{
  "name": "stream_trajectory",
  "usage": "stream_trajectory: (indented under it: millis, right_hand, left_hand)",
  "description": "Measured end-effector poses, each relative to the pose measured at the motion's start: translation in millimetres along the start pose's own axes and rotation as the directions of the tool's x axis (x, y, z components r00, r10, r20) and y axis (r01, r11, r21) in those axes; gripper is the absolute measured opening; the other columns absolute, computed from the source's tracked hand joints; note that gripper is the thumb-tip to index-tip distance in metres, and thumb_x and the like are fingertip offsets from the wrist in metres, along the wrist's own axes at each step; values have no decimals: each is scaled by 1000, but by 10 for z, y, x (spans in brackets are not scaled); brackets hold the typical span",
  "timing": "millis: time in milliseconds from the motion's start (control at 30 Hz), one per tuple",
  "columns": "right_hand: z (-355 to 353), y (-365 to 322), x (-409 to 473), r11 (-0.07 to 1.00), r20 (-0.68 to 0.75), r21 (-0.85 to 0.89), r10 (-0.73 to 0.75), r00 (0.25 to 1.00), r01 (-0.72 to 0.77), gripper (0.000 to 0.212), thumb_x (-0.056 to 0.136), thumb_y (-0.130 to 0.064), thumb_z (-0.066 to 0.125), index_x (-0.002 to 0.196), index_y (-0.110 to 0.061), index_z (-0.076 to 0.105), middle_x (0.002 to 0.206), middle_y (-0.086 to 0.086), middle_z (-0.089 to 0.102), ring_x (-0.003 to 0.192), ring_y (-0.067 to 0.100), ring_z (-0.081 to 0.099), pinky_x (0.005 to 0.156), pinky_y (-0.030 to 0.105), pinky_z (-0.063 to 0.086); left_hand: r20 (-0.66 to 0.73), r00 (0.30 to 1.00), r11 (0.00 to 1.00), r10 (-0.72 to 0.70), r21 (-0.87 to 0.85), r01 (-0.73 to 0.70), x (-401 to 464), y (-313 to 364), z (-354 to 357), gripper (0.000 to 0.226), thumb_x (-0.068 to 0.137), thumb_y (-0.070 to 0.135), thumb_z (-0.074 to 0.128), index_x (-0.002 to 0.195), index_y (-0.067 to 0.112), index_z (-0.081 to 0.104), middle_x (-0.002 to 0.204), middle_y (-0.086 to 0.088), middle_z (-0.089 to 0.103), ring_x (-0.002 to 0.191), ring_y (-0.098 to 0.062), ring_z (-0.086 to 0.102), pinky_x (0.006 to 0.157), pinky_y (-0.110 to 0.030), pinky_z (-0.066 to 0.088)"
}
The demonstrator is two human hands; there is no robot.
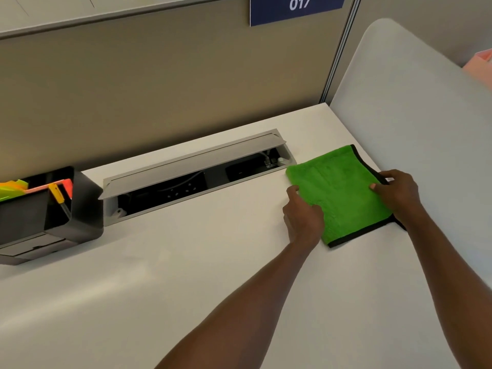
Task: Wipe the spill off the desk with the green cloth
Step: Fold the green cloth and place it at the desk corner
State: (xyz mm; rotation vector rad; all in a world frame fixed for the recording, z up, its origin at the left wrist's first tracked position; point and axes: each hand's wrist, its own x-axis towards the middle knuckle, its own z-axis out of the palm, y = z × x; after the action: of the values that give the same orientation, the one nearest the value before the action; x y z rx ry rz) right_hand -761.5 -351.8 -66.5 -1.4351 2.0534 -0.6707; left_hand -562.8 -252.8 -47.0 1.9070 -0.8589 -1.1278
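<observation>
While bright green, yellow and orange items stand in the black organizer [66, 209] far left of the fingers, the open cable tray [191, 177] beside it shows sockets and wires under its raised lid. Next, the left hand [302, 217] pinches the left edge of the green cloth [343, 193], thumb on top, fingers curled. Further right, the right hand [396, 193] grips the cloth's right edge near a white tag. Between both hands the cloth lies flat and folded on the white desk [186, 275], fluffy, trimmed in black.
</observation>
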Motion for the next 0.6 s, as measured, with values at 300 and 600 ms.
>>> stream_trajectory:
  millis: [300, 600]
  right_hand:
    - [202, -218, -375, 833, 10, -450, -356, 935, 322, 71, 92, -38, 63, 150, -6, 35, 151, 31, 33, 139, 47, 30, 112, 59, 27]
    - [674, 33, -762, 728, 249, -580, -269, 931, 365, 91, 81, -89, 12, 155, -39, -8, 165, 14, -14, 149, 45, -15, 113, 70, -6]
  left_hand:
    - [122, 873, 682, 472, 577, -449, 107, -111, -46, 67, 84, 15, 53, 149, 21, 35, 162, -13, 15, 147, -32, 17, 112, -41, 33]
    - [511, 769, 326, 384, 704, -631, 519, -217, -247, 63, 105, 33, 29, 154, 3, 6, 165, -12, -4, 153, -26, -2, 121, -47, 20]
